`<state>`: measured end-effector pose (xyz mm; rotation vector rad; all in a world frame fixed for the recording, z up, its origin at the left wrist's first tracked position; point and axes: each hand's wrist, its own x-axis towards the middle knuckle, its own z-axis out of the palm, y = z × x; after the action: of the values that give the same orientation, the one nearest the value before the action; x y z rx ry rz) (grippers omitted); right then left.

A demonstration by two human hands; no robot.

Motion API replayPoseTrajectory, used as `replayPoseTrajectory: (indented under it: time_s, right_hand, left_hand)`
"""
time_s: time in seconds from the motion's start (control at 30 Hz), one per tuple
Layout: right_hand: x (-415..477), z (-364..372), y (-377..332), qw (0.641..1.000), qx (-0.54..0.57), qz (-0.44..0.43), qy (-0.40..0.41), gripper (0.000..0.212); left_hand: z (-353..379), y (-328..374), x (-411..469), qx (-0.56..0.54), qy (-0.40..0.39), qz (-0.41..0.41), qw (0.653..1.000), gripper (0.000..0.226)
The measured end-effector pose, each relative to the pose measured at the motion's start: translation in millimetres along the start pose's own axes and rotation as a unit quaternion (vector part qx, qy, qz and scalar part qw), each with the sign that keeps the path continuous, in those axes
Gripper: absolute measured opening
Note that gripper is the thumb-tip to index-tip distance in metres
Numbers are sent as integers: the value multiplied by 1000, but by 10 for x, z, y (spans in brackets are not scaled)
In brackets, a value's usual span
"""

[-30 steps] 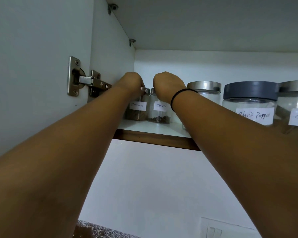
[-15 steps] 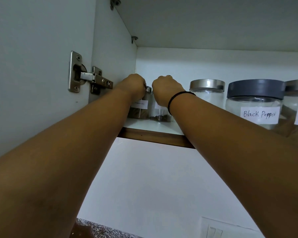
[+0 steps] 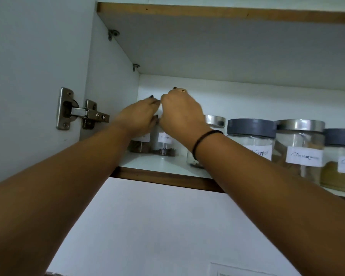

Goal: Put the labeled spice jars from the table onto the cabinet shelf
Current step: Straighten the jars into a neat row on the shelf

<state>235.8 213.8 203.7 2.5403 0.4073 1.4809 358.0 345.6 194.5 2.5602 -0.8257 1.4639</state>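
Two small jars sat at the far left of the cabinet shelf [image 3: 163, 177], close to the side wall and not far from the door hinge [image 3: 82, 114]. The left hand [image 3: 139, 118] lay over the top of the leftmost jar [image 3: 138, 144], whose label was mostly hidden; I could not tell whether the fingers were closed on its lid or only resting there. Just beside it stood the clove jar [image 3: 164, 145], and the right hand [image 3: 180, 118] covered its top with the fingers curled and partly raised, so that grip was also unclear to me. Further right stood a steel-lidded jar [image 3: 215, 121] half behind the wrist, then the black pepper jar [image 3: 251, 140], the cinnamon jar [image 3: 301, 148] and a jar of yellowish powder [image 3: 341, 172] at the edge. To my eye the step in hand was settling this pair in place. Next, both hands would need to let go cleanly and draw back without knocking the neighbours, then go for whatever remained on the table.
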Motion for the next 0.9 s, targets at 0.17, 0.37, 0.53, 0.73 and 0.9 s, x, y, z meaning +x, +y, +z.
replayPoseTrajectory:
  time_s: [0.17, 0.37, 0.53, 0.73, 0.9]
  right_hand:
    - [-313, -563, 549, 999, 1, 31, 45, 19]
    - [-628, -1122, 1101, 989, 68, 106, -74, 13]
    - [-785, -1190, 1223, 981, 83, 96, -146, 21]
    - [-816, -1196, 1252, 978, 90, 80, -170, 15]
    - [-774, -1112, 1277, 977, 85, 87, -177, 15]
  left_hand:
    - [-228, 509, -85, -287, 29, -10, 958, 40]
    - [-391, 821, -121, -462, -71, -9, 884, 28]
    - [-451, 874, -81, -486, -92, 16, 869, 31]
    - [-520, 920, -88, -484, -85, -23, 870, 26]
    - [-595, 973, -41, -433, -71, -18, 898, 24]
